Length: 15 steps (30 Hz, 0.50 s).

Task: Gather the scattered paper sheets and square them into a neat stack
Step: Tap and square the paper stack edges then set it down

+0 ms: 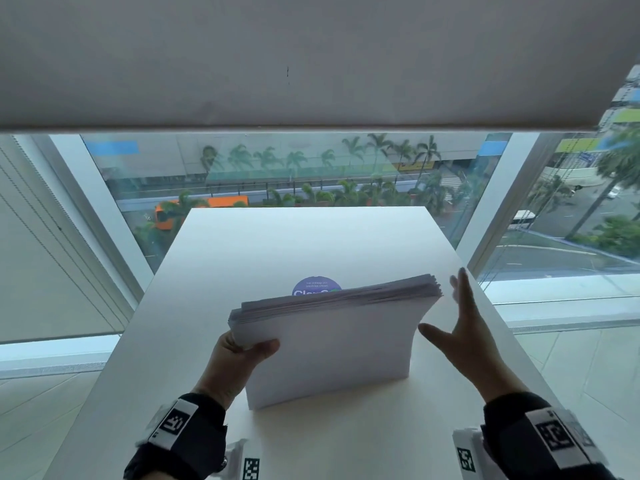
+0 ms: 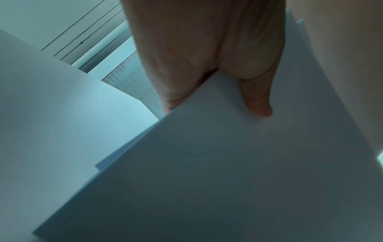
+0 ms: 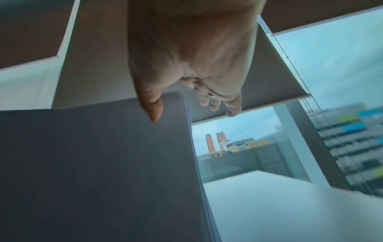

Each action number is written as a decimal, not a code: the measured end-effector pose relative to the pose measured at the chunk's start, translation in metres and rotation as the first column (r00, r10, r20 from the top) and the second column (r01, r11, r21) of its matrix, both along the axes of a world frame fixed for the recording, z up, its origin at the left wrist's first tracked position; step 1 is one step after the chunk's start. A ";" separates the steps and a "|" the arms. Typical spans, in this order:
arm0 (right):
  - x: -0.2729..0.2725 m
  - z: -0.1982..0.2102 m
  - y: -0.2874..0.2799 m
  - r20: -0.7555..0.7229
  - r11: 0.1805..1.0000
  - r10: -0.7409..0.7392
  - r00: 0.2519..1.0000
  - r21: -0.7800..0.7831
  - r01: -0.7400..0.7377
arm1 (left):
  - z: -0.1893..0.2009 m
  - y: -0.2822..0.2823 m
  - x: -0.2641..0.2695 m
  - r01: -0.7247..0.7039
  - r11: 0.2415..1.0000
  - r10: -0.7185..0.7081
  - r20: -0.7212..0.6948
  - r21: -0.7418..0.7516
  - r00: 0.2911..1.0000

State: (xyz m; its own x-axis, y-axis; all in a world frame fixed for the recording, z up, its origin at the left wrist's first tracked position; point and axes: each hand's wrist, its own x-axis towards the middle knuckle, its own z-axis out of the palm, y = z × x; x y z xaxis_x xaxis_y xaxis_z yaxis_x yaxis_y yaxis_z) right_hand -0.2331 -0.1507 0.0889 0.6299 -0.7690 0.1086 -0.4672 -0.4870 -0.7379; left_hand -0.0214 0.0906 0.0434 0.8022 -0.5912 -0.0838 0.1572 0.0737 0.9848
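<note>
A thick stack of white paper sheets [image 1: 332,344] stands on its lower edge on the white table [image 1: 301,244], leaning a little away from me, its top edges slightly uneven. My left hand [image 1: 239,355] grips the stack's upper left corner, thumb on the near face; in the left wrist view the thumb [image 2: 257,99] presses on the paper stack [image 2: 207,163]. My right hand [image 1: 464,327] is open just right of the stack, fingers straight and spread, not touching it. The right wrist view shows that right hand [image 3: 192,99] beside the stack [image 3: 99,163].
A round purple sticker [image 1: 317,285] lies on the table, partly hidden behind the stack. The table runs up to a large window [image 1: 311,168] with a lowered blind [image 1: 311,64]. Floor lies beyond the table's left and right edges.
</note>
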 end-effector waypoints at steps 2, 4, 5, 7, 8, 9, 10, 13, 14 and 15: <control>0.004 -0.010 -0.005 0.150 0.948 -0.044 0.988 0.318 -0.006 | 0.001 0.000 0.000 -0.005 1.000 0.006 0.011 -0.005 1.000; 0.007 -0.024 -0.010 0.294 0.841 0.027 0.955 0.510 -0.181 | 0.001 0.000 0.000 -0.001 1.000 0.001 0.020 -0.010 1.000; 0.010 -0.028 -0.010 0.347 0.802 0.052 0.937 0.545 -0.246 | 0.003 0.000 -0.001 0.000 1.000 0.000 0.022 -0.011 1.000; 0.017 -0.036 -0.007 0.402 0.770 -0.001 0.916 0.584 -0.255 | 0.006 0.001 -0.002 -0.001 1.000 0.002 0.038 -0.009 0.999; 0.020 -0.036 -0.004 0.429 0.780 -0.063 0.901 0.584 -0.224 | 0.007 0.001 -0.002 -0.010 1.000 0.010 0.047 -0.009 0.999; 0.024 -0.038 -0.001 0.461 0.803 -0.118 0.880 0.565 -0.189 | 0.009 0.001 -0.002 -0.031 0.999 0.031 0.048 -0.014 0.998; 0.027 -0.037 0.002 0.495 0.823 -0.151 0.855 0.542 -0.168 | 0.010 0.001 -0.002 -0.056 0.998 0.057 0.050 -0.023 0.997; 0.033 -0.032 0.015 0.547 0.865 -0.199 0.813 0.488 -0.117 | 0.012 -0.001 -0.001 -0.146 0.989 0.148 0.064 -0.032 0.987; 0.032 -0.032 0.019 0.556 0.868 -0.204 0.805 0.483 -0.113 | 0.011 -0.002 -0.002 -0.162 0.986 0.164 0.078 -0.025 0.983; 0.030 -0.032 0.023 0.556 0.868 -0.207 0.805 0.484 -0.111 | 0.011 -0.003 -0.004 -0.176 0.984 0.176 0.090 -0.014 0.980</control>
State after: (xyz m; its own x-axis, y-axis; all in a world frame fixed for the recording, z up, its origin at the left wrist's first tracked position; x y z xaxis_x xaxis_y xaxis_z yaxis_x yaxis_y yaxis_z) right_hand -0.2027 -0.1280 0.0568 0.5290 -0.8471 0.0510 0.1078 0.0075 -0.9941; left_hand -0.0250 0.0879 0.0543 0.8978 -0.4405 -0.0030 0.0513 0.0977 0.9939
